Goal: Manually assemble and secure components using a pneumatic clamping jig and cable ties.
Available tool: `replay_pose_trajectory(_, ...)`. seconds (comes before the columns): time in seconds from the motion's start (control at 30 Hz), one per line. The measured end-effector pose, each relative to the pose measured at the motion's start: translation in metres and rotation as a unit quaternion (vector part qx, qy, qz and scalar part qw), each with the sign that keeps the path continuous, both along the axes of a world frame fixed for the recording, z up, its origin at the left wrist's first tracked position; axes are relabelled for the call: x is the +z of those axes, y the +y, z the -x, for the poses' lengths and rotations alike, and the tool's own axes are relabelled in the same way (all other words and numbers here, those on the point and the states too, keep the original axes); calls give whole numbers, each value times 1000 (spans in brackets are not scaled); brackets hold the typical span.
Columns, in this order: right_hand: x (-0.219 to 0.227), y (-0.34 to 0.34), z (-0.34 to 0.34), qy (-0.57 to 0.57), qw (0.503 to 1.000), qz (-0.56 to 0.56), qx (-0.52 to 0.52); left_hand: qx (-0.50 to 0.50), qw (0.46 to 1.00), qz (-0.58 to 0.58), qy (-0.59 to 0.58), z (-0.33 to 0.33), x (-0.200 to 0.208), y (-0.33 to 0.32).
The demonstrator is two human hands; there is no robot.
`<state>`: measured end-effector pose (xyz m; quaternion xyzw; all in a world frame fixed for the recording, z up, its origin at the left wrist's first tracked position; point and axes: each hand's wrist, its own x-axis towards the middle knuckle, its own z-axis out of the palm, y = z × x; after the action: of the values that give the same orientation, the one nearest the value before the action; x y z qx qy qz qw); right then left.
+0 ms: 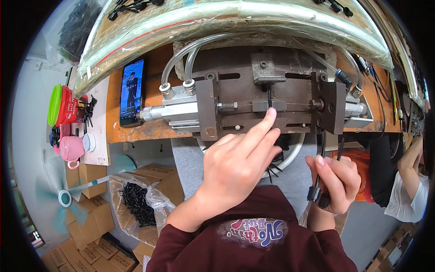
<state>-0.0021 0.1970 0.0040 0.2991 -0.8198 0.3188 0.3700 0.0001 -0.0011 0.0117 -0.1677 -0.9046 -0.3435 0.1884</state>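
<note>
My left hand (pixel 240 158) reaches over the metal clamping fixture (pixel 235 59), index finger stretched out and the others loosely extended. That fingertip rests at the near end of a thin black rod (pixel 270 94) standing between two small grey jaw blocks (pixel 259 106). Lower right, my right hand (pixel 337 183) pinches thin black plastic stems (pixel 313 194) with thick knobbed ends pointing down. Their upper ends rise beside the fixture's right bracket (pixel 330 106). Air cylinders (pixel 181 111) with clear hoses flank the jaws.
A phone (pixel 131 93) leans left of the fixture. A plastic-wrapped tray edge (pixel 235 18) spans the back. Lower left stand a lined carton of black parts (pixel 138 204) and a fan (pixel 64 198). A pink mug (pixel 71 148) sits far left; another person's arm (pixel 411 163) shows far right.
</note>
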Motion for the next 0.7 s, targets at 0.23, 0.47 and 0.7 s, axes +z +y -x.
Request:
replay_pose_trajectory(0.23,2,-11,2,46,996,-71,43,-158,951,-256,-68,-22,20,4)
replay_pose_trajectory(0.47,-2,0,12,-50,995,69,41,32,998,-34,34,-13,8,-1)
replay_pose_trajectory(0.7,-8,-6,6,-113,964,176,163,32,993,99,59,0,-7,2)
